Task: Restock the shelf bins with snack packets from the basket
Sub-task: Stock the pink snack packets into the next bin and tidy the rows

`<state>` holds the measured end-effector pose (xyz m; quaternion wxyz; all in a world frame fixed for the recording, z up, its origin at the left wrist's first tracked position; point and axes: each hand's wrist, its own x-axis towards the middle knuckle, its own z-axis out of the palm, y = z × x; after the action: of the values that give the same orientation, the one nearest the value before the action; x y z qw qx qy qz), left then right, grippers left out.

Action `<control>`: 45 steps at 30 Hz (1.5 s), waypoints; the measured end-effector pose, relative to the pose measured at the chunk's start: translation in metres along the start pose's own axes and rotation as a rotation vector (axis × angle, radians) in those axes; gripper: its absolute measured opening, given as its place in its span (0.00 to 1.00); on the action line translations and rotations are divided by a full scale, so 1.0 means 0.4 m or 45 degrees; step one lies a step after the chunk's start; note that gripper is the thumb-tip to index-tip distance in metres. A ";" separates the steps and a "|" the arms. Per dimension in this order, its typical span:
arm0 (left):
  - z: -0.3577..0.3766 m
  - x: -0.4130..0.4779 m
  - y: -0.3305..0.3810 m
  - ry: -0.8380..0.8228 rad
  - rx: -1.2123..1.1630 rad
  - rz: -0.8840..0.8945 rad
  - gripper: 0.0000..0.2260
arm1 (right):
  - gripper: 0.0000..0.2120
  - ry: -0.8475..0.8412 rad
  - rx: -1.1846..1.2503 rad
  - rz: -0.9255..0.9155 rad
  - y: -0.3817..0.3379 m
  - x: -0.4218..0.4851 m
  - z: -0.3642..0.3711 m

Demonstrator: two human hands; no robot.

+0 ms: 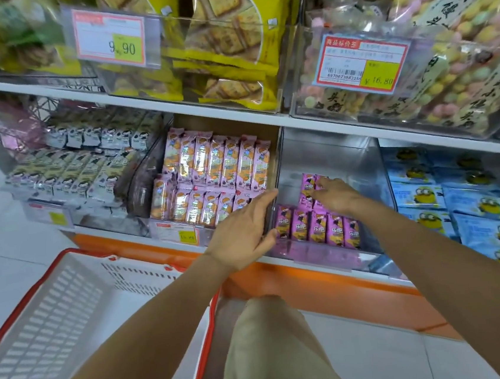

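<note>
A basket (55, 317) sits low at the left, before a shelf unit. On the lower shelf (143, 242), bins stand side by side. The left hand (243, 227) lies against the wall between the full middle bin (226, 124), which holds two rows of packets (209, 169), and the sparser bin (325, 153) to its right. There, a front row (317, 228) stands at the bin's front; behind it, the right hand (335, 195) touches a few rear packets (308, 184). Above, the upper shelf (141, 105) carries bins of bags (226, 37).

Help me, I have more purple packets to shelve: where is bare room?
Bare room lies in the clear bin, behind the front row of purple packets and right of the right hand, up to the blue packets. The pink packets beside the left hand fill their bin.
</note>
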<state>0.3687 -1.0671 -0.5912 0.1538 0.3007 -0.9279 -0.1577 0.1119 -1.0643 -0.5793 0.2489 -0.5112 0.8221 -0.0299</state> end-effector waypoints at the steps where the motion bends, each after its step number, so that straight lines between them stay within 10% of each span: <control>1: -0.001 0.001 0.000 -0.001 0.003 0.002 0.32 | 0.28 -0.023 -0.015 -0.022 0.003 0.006 0.002; 45: -0.008 -0.014 -0.015 0.058 0.193 0.131 0.30 | 0.25 -0.075 -0.143 -0.496 -0.033 0.025 0.049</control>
<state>0.3773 -1.0687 -0.5915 0.1597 0.2668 -0.9477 -0.0720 0.1280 -1.0753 -0.5964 0.2336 -0.6742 0.7005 -0.0166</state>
